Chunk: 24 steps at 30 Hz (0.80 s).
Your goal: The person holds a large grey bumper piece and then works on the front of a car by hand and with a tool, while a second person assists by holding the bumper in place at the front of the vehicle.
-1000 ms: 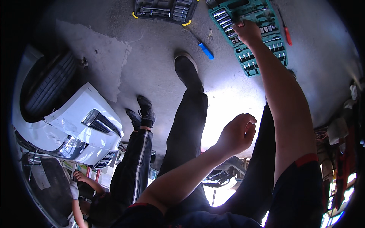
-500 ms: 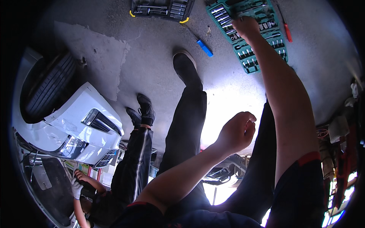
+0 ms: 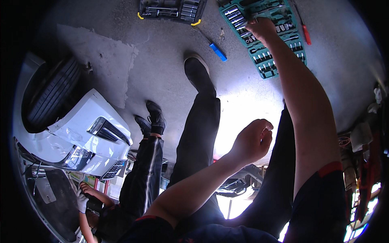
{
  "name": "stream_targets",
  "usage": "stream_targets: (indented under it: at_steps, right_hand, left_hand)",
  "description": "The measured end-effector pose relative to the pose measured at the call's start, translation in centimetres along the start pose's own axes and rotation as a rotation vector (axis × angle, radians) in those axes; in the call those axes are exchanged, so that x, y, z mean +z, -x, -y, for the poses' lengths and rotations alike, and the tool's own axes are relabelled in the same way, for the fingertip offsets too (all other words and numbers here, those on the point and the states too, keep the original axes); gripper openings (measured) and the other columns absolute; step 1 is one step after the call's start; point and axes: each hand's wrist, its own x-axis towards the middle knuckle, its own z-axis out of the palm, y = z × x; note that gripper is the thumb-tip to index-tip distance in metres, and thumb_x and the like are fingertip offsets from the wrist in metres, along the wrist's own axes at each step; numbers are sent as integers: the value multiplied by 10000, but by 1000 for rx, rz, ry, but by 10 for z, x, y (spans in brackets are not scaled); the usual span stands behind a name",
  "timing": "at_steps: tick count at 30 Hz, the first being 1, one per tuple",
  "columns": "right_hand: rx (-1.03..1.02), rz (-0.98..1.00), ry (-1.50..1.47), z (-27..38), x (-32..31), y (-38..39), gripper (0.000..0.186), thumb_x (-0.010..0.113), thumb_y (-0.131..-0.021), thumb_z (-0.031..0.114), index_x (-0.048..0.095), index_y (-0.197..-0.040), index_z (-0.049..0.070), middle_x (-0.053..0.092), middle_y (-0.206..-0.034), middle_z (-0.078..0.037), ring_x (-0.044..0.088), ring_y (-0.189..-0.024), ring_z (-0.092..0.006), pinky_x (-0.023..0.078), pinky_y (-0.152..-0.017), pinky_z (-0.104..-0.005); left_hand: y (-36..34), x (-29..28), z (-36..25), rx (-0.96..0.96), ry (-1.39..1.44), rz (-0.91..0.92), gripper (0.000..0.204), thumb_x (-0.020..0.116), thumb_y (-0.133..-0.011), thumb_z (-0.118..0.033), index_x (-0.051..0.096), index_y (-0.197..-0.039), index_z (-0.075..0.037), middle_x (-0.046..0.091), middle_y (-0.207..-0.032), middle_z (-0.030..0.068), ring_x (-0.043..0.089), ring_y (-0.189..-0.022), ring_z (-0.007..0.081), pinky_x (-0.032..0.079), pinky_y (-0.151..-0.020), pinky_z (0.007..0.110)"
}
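A green tool case (image 3: 265, 72) lies opened out on the floor at the upper right, with sockets and bits in its moulded slots. My right hand (image 3: 263, 30) reaches down into its upper half, beside a row of silver sockets (image 3: 233, 15). Its fingers are closed together among the tools; what they pinch, if anything, is hidden. My left hand (image 3: 252, 141) hangs in front of my legs, its fingers curled into a loose fist. Nothing shows in it.
A blue-handled screwdriver (image 3: 218, 52) and a red-handled one (image 3: 306, 35) lie on either side of the case. Further left is a black tool case (image 3: 170, 16). A white car bumper (image 3: 91, 129), a tyre (image 3: 52, 95) and another person (image 3: 139, 174) occupy the left.
My right fingers have shifted slightly among the tools in the green case. The left hand stays where it was.
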Motion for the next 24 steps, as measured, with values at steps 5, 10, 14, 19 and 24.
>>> stream_targets:
  at_steps: [5, 10, 14, 19, 24]
  right_hand:
    - [-31, 81, -51, 2, -5, 1, 362, 707, -779, 390, 716, -964, 79, 719, -983, -153, 688, -941, -307, 531, -866, -418]
    - [-33, 38, 87, 2, -5, 1, 363, 678, -818, 417, 724, -1006, 110, 716, -1024, -159, 684, -975, -331, 528, -892, -434]
    - [-1, -30, 173, 9, -4, 6, 360, 664, -840, 438, 726, -1030, 139, 714, -1049, -159, 678, -1001, -347, 532, -894, -453]
    - [25, -32, 135, 11, 0, 7, 357, 667, -862, 440, 718, -1041, 135, 716, -1051, -152, 680, -1012, -341, 537, -890, -455]
    - [-11, -94, 217, 8, 2, 4, 389, 630, -893, 430, 707, -1054, 84, 730, -1055, -131, 694, -972, -313, 533, -883, -430]
  left_hand:
    - [0, 1, 1, 18, 13, -9, 153, 541, -956, -93, 604, -1067, -9, 662, -990, 144, 666, -879, 247, 537, -810, 355]
    - [-1, 1, 1, 38, -1, -9, 153, 543, -949, -84, 605, -1066, -8, 663, -985, 148, 664, -872, 250, 536, -809, 357]
    - [-1, 3, 2, 17, 22, -15, 155, 539, -949, -81, 610, -1064, -7, 663, -985, 150, 663, -871, 253, 534, -808, 355]
    - [-1, 1, -1, 16, 15, -7, 163, 540, -951, -85, 611, -1070, 2, 662, -1004, 154, 664, -882, 254, 532, -817, 353]
    - [-2, 1, -3, 10, 6, 4, 170, 543, -949, -85, 613, -1078, 2, 659, -1023, 157, 663, -900, 262, 530, -827, 356]
